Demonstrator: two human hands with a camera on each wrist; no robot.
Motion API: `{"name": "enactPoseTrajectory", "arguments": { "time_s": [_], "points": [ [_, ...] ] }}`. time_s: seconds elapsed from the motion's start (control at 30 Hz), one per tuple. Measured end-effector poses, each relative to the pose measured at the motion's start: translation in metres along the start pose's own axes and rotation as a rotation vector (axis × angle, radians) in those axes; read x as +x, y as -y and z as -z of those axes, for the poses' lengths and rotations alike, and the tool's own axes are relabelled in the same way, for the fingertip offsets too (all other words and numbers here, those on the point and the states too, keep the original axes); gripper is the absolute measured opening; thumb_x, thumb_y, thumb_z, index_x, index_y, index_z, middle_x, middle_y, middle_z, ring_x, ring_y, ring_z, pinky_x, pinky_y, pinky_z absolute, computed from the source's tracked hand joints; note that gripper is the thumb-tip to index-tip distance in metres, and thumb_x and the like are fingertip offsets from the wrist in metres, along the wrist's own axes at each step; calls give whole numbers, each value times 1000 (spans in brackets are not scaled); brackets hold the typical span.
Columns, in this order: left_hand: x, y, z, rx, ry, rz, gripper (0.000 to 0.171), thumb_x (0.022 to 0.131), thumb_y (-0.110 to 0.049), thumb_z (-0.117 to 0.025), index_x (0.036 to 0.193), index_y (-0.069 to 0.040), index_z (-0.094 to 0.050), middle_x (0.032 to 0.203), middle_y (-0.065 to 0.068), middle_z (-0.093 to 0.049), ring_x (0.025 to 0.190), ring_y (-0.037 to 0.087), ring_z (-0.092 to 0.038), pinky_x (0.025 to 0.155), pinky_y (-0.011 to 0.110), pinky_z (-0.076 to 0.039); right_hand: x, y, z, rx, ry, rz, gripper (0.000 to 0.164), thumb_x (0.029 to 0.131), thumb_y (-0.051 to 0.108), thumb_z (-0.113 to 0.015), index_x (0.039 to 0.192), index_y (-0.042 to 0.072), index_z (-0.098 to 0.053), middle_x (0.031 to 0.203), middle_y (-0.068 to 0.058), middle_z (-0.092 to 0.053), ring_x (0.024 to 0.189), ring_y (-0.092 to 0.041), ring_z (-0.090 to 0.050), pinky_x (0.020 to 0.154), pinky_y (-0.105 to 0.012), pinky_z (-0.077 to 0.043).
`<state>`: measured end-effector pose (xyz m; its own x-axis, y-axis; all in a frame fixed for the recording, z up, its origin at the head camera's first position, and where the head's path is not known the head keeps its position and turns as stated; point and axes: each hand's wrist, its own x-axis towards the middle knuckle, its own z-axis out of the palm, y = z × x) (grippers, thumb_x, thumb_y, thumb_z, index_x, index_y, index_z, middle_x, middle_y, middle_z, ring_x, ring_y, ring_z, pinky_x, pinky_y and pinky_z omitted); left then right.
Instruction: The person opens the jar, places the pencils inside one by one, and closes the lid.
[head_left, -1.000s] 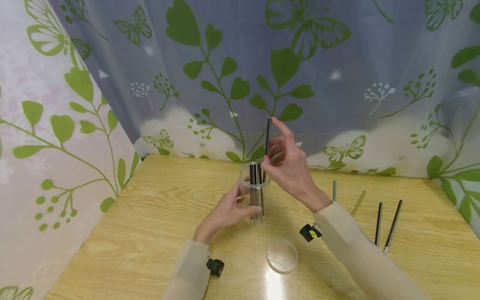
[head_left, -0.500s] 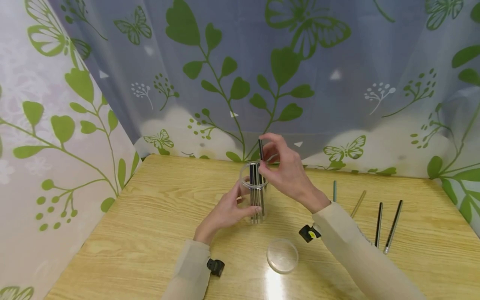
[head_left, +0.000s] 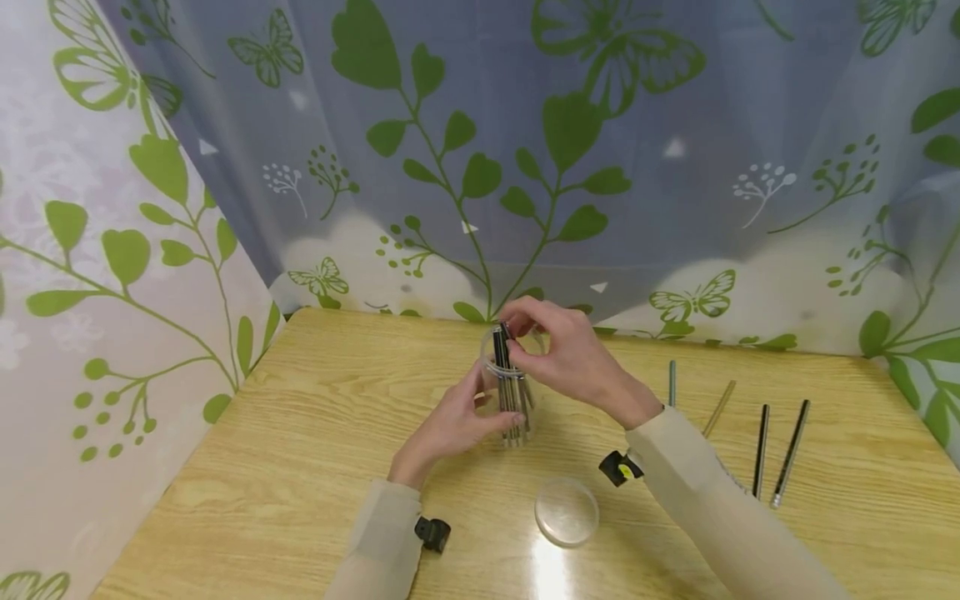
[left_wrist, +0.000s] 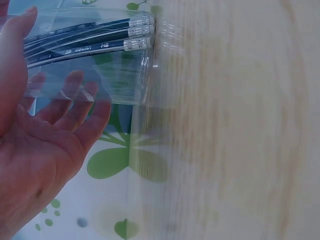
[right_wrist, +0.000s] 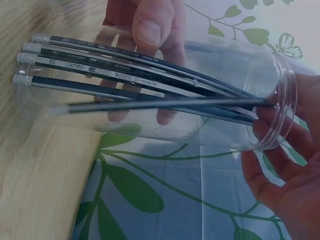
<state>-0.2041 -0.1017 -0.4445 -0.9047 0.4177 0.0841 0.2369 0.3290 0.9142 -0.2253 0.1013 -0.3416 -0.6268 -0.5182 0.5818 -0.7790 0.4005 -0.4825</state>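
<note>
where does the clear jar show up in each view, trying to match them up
Head: the clear jar is just below and right of centre.
Left wrist: upper left, base pointing right.
Right wrist: across the upper middle, rim toward the right.
Shared landmark: the dark pencils inside it.

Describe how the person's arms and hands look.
The left hand and right hand are ungloved. The left sleeve and right sleeve are long, plain and cream. A small black device sits by the left one; another black device, with a yellow spot, by the right.
</note>
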Motion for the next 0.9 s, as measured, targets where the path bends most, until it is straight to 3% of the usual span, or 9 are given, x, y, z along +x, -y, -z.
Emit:
{"name": "enactPoseTrajectory", "arguments": {
  "time_s": [0.23, 0.43, 0.67, 0.9],
  "points": [
    [-1, -1, 0, -7, 7, -19, 84, 91, -33, -79, 156, -47, -26, 137, 0, -58, 143, 22, -47, 121, 50, -40, 3, 2, 4, -56, 95, -38, 18, 93, 6, -69, 110, 11, -70, 94, -2, -73, 91, -20, -64, 75, -34, -54],
    [0, 0, 1, -10, 14, -43, 91, 92, -30, -79, 159, -46, -20, 129, 1, -60, 131, 20, -56, 119, 48, -44, 2, 3, 5, -68, 169, -58, 16, 96, 7, -64, 106, 13, -75, 101, 0, -75, 95, -17, -57, 79, -33, -52],
    [0, 1, 0, -4, 11, -35, 92, 91, -29, -80, 159, -45, -20, 122, 1, -60, 124, 17, -58, 119, 47, -44, 0, 0, 4, -51, 159, -32, 20, 97, 6, -63, 108, 13, -78, 102, 2, -78, 94, -19, -58, 75, -31, -51],
    [0, 0, 1, -6, 10, -30, 91, 91, -29, -80, 158, -45, -21, 120, 3, -60, 124, 18, -58, 119, 47, -43, -1, 2, 5, 22, 144, -91, 24, 94, 3, -60, 108, 12, -77, 95, -1, -76, 96, -23, -59, 73, -32, -47]
  ]
}}
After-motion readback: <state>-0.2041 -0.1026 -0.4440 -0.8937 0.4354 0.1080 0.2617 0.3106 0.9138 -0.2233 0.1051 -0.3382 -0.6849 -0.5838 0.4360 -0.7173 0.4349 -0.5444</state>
